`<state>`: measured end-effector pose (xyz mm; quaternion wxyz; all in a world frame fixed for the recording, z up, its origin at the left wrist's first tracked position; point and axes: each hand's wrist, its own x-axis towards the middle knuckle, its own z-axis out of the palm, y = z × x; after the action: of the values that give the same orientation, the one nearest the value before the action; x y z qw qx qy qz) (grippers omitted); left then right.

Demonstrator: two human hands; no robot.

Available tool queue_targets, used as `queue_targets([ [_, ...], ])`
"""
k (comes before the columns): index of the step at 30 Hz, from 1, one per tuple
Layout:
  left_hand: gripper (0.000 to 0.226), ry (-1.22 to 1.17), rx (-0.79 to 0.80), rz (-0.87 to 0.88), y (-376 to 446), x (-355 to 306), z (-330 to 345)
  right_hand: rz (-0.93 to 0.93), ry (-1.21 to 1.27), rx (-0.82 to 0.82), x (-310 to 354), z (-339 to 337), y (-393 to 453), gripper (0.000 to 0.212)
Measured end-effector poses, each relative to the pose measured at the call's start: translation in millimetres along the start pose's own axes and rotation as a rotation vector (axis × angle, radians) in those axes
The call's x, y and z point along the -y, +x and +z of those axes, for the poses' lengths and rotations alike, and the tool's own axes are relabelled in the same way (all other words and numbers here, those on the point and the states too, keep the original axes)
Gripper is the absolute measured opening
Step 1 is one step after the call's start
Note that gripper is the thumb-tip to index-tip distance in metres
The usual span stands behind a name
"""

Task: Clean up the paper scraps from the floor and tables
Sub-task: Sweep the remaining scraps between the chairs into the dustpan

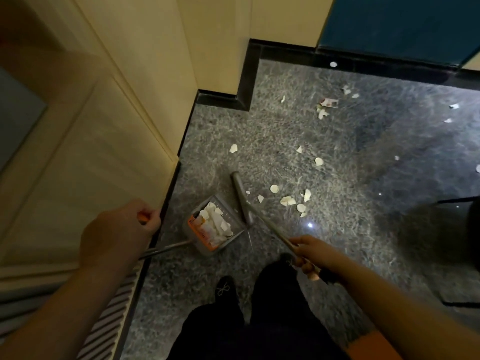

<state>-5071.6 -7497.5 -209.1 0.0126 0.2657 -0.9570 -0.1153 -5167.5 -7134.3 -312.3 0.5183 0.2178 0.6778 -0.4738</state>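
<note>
My left hand (122, 229) grips the orange-tipped handle of a grey dustpan (197, 245), which rests on the speckled floor and holds a heap of white and orange paper scraps (214, 224). My right hand (309, 253) grips the long metal handle of a grey broom, whose head (241, 196) lies on the floor just right of the dustpan. Several white paper scraps (288, 201) lie on the floor right of the broom head. More scraps (326, 106) are scattered farther off toward the back right.
A cream wall (117, 126) with a black skirting (168, 193) runs along the left and steps back at a corner. A teal panel (389, 22) stands at the back right. A dark object (457, 242) sits at the right edge. My dark legs and shoe (226, 289) are below.
</note>
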Motion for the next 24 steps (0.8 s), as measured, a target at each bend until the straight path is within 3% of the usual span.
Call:
queue_targets([
  [8, 0.024, 0.042, 0.011, -0.144, -5.9, -22.5, -0.5, 0.051, -0.153, 0.146, 46.9, -21.5, 29.1, 0.026],
  [13, 0.029, 0.057, 0.02, -0.219, -7.9, -40.6, 5.9, 0.093, -0.226, 0.198, 80.3, -49.0, 55.5, 0.032],
  [18, 0.028, 0.112, 0.03, -0.193, -1.6, -59.3, 19.9, 0.167, -0.114, 0.197, 94.0, -87.0, 80.0, 0.03],
  [24, 0.029, 0.094, 0.036, -0.171, 11.6, -95.6, 35.0, 0.117, -0.109, 0.04, 93.6, -129.5, 78.1, 0.031],
])
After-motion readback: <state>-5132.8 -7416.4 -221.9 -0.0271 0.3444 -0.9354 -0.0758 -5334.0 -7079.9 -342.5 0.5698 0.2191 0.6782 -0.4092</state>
